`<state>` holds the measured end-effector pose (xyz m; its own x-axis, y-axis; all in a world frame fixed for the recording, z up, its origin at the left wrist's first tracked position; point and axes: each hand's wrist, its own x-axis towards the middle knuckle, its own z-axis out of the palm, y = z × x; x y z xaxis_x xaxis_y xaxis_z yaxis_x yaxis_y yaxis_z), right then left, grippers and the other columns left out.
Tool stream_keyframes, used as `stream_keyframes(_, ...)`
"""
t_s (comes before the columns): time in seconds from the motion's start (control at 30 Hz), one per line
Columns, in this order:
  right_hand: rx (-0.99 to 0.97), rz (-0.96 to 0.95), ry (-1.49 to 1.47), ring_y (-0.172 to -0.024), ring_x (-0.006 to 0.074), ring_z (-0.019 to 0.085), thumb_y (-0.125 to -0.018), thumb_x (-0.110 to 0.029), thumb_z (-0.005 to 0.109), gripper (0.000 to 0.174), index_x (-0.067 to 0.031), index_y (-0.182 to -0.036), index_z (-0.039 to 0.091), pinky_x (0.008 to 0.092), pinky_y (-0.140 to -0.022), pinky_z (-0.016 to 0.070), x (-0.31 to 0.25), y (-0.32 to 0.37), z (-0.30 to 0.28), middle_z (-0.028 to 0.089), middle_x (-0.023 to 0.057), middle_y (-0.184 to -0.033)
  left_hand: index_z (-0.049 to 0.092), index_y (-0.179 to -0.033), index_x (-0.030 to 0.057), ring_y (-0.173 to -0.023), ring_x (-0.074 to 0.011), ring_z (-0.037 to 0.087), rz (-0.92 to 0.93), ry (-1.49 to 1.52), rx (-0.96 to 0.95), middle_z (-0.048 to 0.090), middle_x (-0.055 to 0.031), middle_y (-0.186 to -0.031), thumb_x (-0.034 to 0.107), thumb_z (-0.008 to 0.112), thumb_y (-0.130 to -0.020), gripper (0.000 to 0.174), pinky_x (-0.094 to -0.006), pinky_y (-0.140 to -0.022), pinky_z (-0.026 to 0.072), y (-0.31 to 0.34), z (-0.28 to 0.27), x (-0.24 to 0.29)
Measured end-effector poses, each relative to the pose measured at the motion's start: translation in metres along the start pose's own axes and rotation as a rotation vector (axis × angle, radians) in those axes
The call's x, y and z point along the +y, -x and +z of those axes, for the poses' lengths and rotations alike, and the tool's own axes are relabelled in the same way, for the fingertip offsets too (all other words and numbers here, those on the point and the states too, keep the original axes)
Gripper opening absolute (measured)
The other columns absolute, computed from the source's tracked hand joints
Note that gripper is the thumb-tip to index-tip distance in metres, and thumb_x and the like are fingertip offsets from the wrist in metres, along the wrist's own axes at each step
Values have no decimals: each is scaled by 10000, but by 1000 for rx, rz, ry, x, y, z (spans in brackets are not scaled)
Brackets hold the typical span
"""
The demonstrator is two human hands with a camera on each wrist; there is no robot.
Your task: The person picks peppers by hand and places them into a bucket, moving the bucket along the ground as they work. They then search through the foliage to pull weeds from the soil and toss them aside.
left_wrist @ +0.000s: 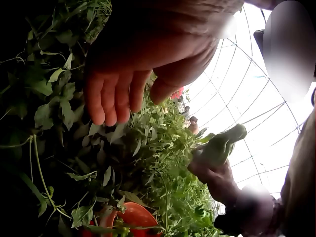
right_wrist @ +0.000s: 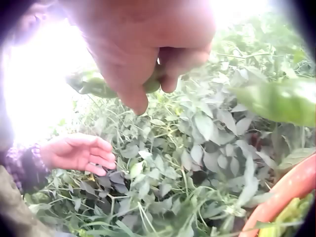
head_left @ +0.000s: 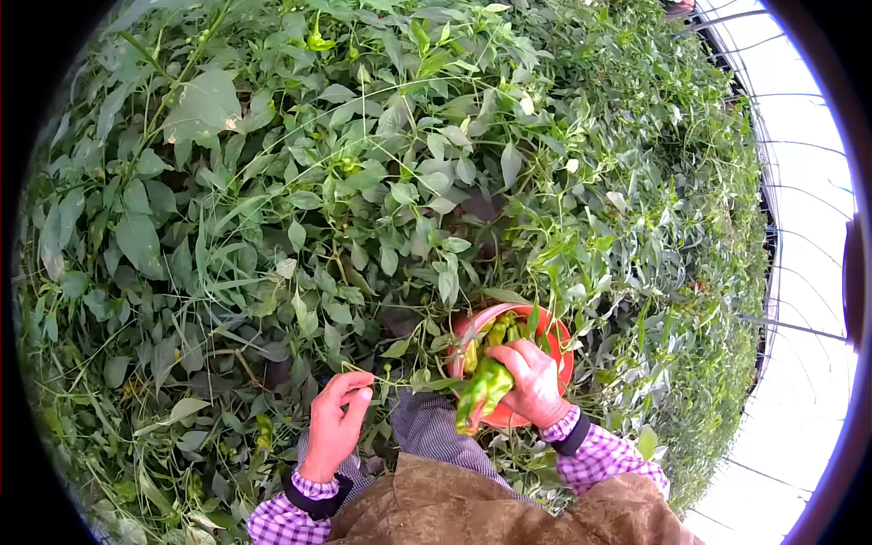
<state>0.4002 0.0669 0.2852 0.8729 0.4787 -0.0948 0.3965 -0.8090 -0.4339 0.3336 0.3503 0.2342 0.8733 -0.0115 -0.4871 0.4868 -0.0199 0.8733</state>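
Observation:
My right hand (head_left: 534,386) grips a wrinkled green pepper (head_left: 486,392) over the red bucket (head_left: 565,363). The pepper's lower tip has a reddish tinge in the head view. More green and yellowish peppers (head_left: 498,331) lie inside the bucket, partly hidden by my right hand. To the left, my left hand (head_left: 334,427) is held out over the plants beside a thin green stem, its fingers loosely extended. The left wrist view shows no object in that left hand (left_wrist: 143,59). Seen from the right wrist, the held pepper (right_wrist: 91,85) sticks out past my fingers.
Dense leafy pepper plants (head_left: 391,191) surround the bucket on every side. Small peppers (head_left: 318,38) hang among the leaves at the top. Along the right runs a pale greenhouse wall (head_left: 804,191) with thin ribs. A blurred green shape (right_wrist: 281,101) hangs above the bucket in the right wrist view.

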Motion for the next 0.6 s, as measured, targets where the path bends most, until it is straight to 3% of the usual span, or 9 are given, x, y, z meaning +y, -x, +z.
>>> stream_keyframes(0.1, -280, 247, 385, -870, 309, 616, -655, -130, 726, 474, -104, -1106, 582, 385, -685, 525, 58, 51, 28, 579, 138, -1038, 600, -1054, -10, -923, -179, 628, -18, -43, -2, 634, -101, -1017, 50, 585, -872, 193, -288, -789, 510, 8, -1, -17)
stream_keyframes(0.17, -382, 315, 378, -958, 321, 602, -730, -121, 678, 421, -84, -1136, 575, 388, -746, 522, 63, 52, 28, 571, 166, -1106, 605, -1055, 3, -920, -178, 628, -77, -54, 11, 635, -99, -1013, 48, 590, -866, 195, -291, -780, 514, 17, -4, -42)
stream_keyframes(0.23, -293, 194, 99, -962, 319, 589, -781, -116, 633, 310, -41, -1076, 580, 385, -782, 504, 69, 23, 28, 580, 162, -1047, 610, -1051, 11, -917, -176, 629, -132, -55, 4, 636, -96, -1009, 49, 596, -861, 194, -291, -772, 517, 27, -5, -57)
stream_keyframes(0.3, -188, 62, 275, -900, 309, 579, -787, -105, 585, 168, -14, -929, 589, 384, -779, 488, 92, -22, 42, 580, 136, -921, 612, -1045, 8, -915, -174, 630, -184, -78, 24, 637, -92, -1010, 51, 598, -859, 191, -289, -771, 518, 33, -4, -75)
stream_keyframes(0.4, -211, 176, 824, -986, 242, 549, -803, -134, 545, 176, -49, -952, 587, 360, -804, 456, 160, -87, 62, 575, 131, -986, 615, -1041, 8, -908, -160, 627, -256, -72, 29, 638, -89, -1009, 53, 591, -865, 184, -274, -757, 512, 43, -4, -75)
stream_keyframes(0.43, 80, 113, 876, -995, 239, 544, -815, -160, 540, 182, -50, -955, 580, 356, -795, 453, 193, -99, 71, 576, 130, -973, 616, -1041, 7, -904, -153, 625, -293, -66, 29, 639, -89, -1010, 54, 588, -868, 182, -268, -752, 510, 46, -3, -77)
stream_keyframes(0.5, -115, 289, 1258, -1003, 271, 497, -776, -274, 639, 283, -128, -1009, 570, 434, -906, 405, 308, -132, 118, 526, 80, -1069, 618, -1040, 9, -898, -141, 622, -299, -34, 61, 644, -84, -1001, 58, 582, -876, 175, -259, -749, 505, 50, -2, -81)
stream_keyframes(0.53, -143, 397, 975, -1024, 232, 493, -813, -273, 619, 192, -174, -968, 563, 435, -949, 363, 339, -138, 123, 530, 22, -1055, 617, -1043, 9, -894, -139, 622, -320, -27, 86, 647, -80, -999, 58, 582, -877, 176, -258, -751, 504, 53, -2, -85)
stream_keyframes(0.6, -74, 303, 990, -1001, 232, 490, -806, -253, 599, 183, -166, -963, 562, 430, -915, 366, 359, -137, 123, 519, 28, -1023, 617, -1046, 10, -891, -137, 621, -347, -16, 130, 649, -76, -997, 58, 581, -879, 177, -257, -754, 503, 58, -3, -92)
